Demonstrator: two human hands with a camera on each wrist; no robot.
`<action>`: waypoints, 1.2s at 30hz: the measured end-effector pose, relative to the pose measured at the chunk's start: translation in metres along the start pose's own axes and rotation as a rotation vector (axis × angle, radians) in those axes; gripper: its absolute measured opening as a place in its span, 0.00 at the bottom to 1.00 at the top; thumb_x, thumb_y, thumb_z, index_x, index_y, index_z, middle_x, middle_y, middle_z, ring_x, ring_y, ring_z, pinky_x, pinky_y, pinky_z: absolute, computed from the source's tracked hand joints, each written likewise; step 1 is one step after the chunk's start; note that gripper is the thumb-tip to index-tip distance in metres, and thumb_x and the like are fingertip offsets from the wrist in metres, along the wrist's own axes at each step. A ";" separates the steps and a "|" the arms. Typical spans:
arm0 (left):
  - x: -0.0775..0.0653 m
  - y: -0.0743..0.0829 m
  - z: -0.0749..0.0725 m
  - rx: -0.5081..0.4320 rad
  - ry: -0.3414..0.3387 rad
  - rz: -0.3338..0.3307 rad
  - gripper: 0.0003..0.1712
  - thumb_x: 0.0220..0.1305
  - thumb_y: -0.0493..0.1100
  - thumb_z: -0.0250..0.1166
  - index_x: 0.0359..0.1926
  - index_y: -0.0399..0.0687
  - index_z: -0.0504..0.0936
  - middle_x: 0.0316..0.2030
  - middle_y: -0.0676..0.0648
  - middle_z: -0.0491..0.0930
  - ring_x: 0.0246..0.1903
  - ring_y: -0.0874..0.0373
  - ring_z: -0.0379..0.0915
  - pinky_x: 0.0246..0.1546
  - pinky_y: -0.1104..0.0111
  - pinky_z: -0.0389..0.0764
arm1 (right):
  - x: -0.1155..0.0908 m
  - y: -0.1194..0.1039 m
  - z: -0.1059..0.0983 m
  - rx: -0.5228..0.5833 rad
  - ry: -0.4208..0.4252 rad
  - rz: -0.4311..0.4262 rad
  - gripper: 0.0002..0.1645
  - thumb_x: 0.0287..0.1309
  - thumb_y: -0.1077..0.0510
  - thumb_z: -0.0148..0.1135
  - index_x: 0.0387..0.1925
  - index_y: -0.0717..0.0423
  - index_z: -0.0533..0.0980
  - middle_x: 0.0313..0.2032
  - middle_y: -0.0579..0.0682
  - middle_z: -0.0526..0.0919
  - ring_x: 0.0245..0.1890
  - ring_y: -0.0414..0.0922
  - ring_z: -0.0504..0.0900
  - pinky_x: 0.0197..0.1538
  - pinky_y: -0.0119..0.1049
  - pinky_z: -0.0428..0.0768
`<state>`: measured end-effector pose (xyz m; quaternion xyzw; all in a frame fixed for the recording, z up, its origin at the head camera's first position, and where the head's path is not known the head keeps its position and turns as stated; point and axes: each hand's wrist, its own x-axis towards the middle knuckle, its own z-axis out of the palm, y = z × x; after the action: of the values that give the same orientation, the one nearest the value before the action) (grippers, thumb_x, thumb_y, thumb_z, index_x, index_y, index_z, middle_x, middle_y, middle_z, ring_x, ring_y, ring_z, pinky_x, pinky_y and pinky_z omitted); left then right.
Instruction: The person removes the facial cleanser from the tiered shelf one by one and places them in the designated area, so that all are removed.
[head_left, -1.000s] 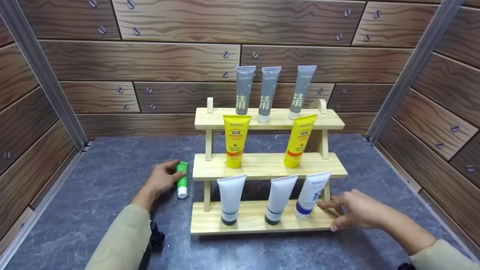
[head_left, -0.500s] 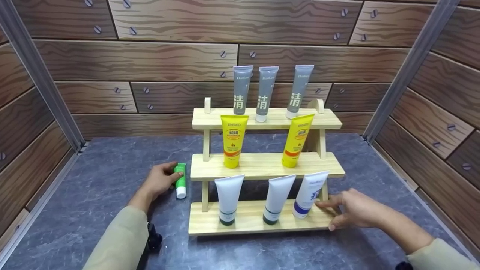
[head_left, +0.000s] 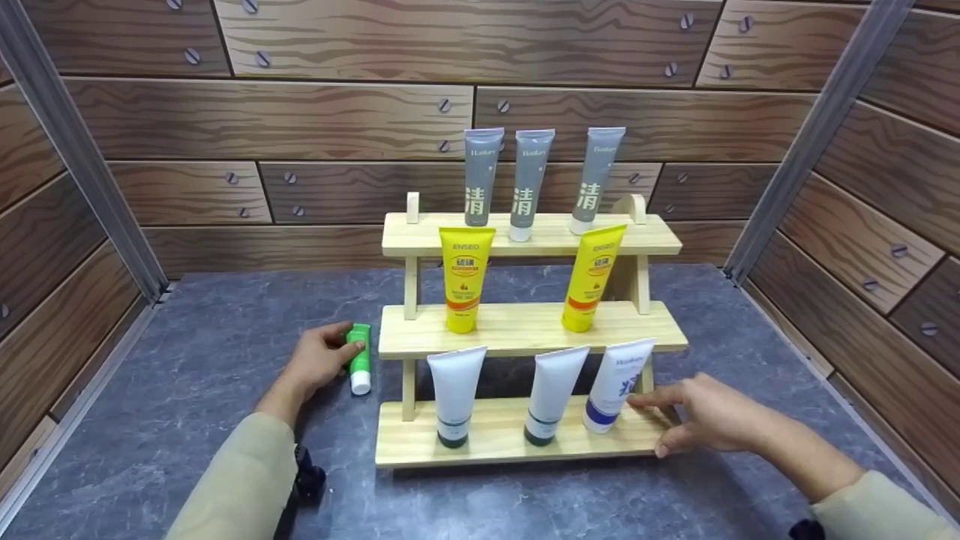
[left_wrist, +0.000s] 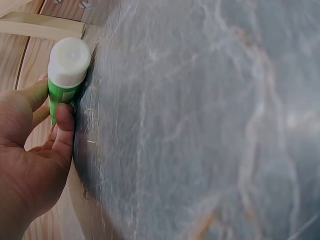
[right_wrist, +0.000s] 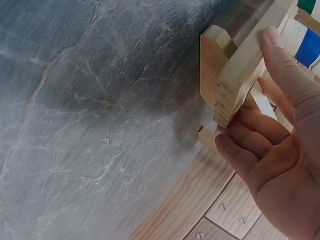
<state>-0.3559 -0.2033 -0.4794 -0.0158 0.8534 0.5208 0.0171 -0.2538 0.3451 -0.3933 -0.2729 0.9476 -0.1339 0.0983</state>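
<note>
On the tabletop beside the rack's left side, my left hand pinches a small green squeeze tube between thumb and fingers. Its white cap points toward me. At the other side, my right hand grips the right end of the bottom shelf of a three-tier wooden display rack. The thumb lies along the shelf's front edge, with the fingers at its end and behind. Closest to that hand stands a white tube with a blue band, leaning slightly right.
Two white tubes with dark caps share the bottom shelf. Two yellow tubes stand on the middle tier, three grey tubes on top. Wood-patterned walls enclose the grey marbled table at the back and sides.
</note>
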 end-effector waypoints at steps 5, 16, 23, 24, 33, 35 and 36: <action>-0.002 0.001 -0.001 -0.003 0.007 -0.002 0.35 0.79 0.43 0.63 0.78 0.35 0.66 0.66 0.29 0.74 0.48 0.49 0.77 0.38 0.67 0.82 | 0.002 -0.003 -0.002 -0.001 -0.023 0.028 0.46 0.41 0.42 0.86 0.65 0.48 0.83 0.59 0.62 0.85 0.48 0.50 0.85 0.52 0.59 0.84; -0.009 0.006 -0.005 -0.002 0.016 -0.015 0.35 0.78 0.44 0.64 0.78 0.35 0.66 0.65 0.30 0.75 0.44 0.51 0.78 0.34 0.67 0.81 | 0.003 -0.005 -0.002 -0.011 -0.043 0.043 0.46 0.40 0.43 0.87 0.64 0.48 0.83 0.58 0.62 0.86 0.53 0.60 0.85 0.55 0.62 0.82; -0.016 0.005 -0.014 -0.024 0.001 -0.003 0.35 0.78 0.43 0.64 0.79 0.36 0.65 0.63 0.30 0.76 0.39 0.52 0.81 0.27 0.67 0.78 | 0.002 -0.004 -0.001 -0.004 -0.026 0.022 0.49 0.41 0.43 0.86 0.67 0.52 0.81 0.45 0.53 0.88 0.39 0.44 0.80 0.44 0.47 0.83; -0.018 0.005 -0.015 -0.023 0.002 0.000 0.35 0.78 0.43 0.64 0.79 0.36 0.65 0.63 0.30 0.76 0.39 0.52 0.82 0.27 0.66 0.78 | 0.002 -0.004 -0.001 -0.001 -0.026 0.023 0.50 0.41 0.43 0.86 0.68 0.53 0.80 0.41 0.50 0.86 0.37 0.43 0.78 0.42 0.44 0.81; -0.028 0.009 -0.027 0.037 0.012 0.019 0.36 0.79 0.46 0.63 0.79 0.37 0.65 0.64 0.28 0.74 0.46 0.45 0.83 0.36 0.60 0.84 | 0.003 -0.006 -0.002 0.004 -0.059 0.085 0.50 0.41 0.44 0.87 0.69 0.52 0.80 0.34 0.40 0.77 0.35 0.43 0.75 0.39 0.41 0.77; -0.030 0.011 -0.031 0.062 0.014 0.024 0.36 0.79 0.47 0.63 0.79 0.37 0.65 0.65 0.27 0.73 0.50 0.42 0.82 0.42 0.58 0.85 | 0.003 -0.007 -0.003 0.004 -0.064 0.090 0.50 0.41 0.44 0.87 0.68 0.52 0.80 0.34 0.40 0.77 0.34 0.43 0.74 0.38 0.41 0.76; -0.031 0.012 -0.033 0.072 0.013 0.034 0.36 0.79 0.47 0.63 0.79 0.36 0.65 0.65 0.27 0.73 0.52 0.41 0.81 0.45 0.57 0.85 | 0.003 -0.007 -0.003 0.004 -0.066 0.090 0.50 0.41 0.44 0.87 0.68 0.52 0.80 0.33 0.40 0.77 0.34 0.43 0.74 0.38 0.41 0.76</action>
<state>-0.3260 -0.2271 -0.4519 -0.0042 0.8717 0.4900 0.0033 -0.2541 0.3384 -0.3888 -0.2340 0.9549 -0.1223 0.1359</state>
